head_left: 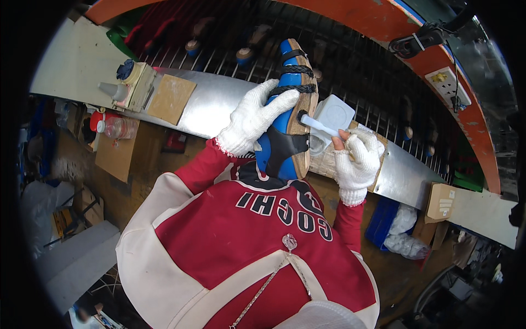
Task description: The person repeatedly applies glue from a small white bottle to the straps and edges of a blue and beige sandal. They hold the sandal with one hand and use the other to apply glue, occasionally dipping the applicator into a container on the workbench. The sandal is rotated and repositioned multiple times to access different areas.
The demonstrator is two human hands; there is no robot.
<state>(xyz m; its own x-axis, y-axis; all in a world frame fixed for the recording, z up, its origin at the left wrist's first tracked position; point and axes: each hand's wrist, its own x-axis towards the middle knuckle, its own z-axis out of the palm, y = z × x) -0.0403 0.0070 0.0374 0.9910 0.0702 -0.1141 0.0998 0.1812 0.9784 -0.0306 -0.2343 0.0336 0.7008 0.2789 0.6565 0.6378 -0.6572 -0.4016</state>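
My left hand [252, 118], in a white knit glove, is wrapped around a blue shoe last [282, 120]. Black braided straps [297, 89] and a wider black heel piece [287, 152] cross the last, and their edges fold onto a tan insole [309, 104] that faces right. Gloved too, with bare fingertips showing, my right hand [359, 159] grips a brush [322, 126] with a pale handle. Its dark tip meets the insole's edge near mid-foot. Close behind the brush stands a white square container [334, 113], with a clear cup-like rim partly hidden below it.
A metal ledge [211, 107] runs beneath my hands, with a cardboard piece [171, 98] and a glue-type bottle [112, 90] at left. Beyond it, a rack of rods [378, 115] carries other lasts. An orange frame [350, 22] arches over, bearing a socket [448, 85].
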